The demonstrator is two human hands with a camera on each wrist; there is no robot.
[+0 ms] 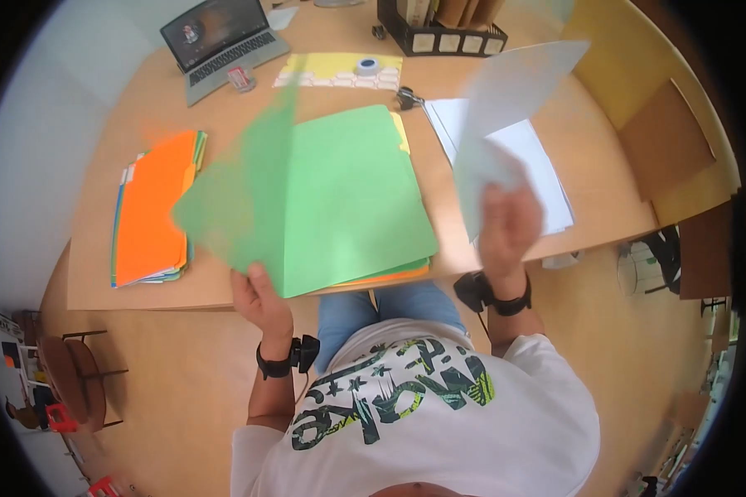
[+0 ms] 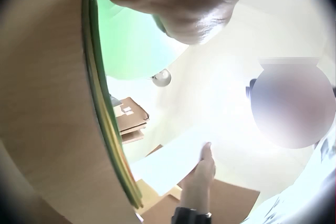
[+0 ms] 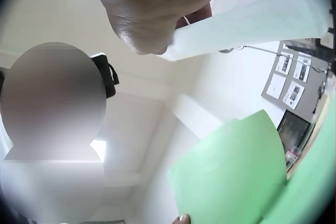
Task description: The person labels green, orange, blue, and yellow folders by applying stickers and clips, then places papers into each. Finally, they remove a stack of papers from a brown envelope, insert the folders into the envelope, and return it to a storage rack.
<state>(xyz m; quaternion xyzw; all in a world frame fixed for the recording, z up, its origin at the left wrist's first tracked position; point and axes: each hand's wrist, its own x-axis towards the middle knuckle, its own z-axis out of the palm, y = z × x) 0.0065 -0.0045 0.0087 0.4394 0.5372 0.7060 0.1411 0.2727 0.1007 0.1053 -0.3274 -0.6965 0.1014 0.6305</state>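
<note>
Wooden surface [image 1: 555,132], pale and wide, carrying everything below. Green folder [image 1: 348,199] lying at the middle near the front edge, its front cover raised and blurred, with orange and yellow folder edges showing beneath it. Stack of folders [image 1: 149,207] topped in orange, well apart to the left. Pile of white paper [image 1: 539,157] to the right of the green folder. White sheet [image 1: 514,91] held up in the air above that pile, blurred, tilted. Laptop [image 1: 220,41] open at the far left corner. Black organiser [image 1: 439,37] at the far edge, with yellow label sheets [image 1: 340,70] and a roll of tape [image 1: 367,65] in front of it. Left hand [image 1: 257,294] at the folder's lower left corner, thumb over the raised cover, fingers curled under and gripping it. Right hand [image 1: 510,224] lifted off the surface, fingers pinching the lower end of the white sheet. Binder clip [image 1: 406,99] just beyond the folder's far right corner.
</note>
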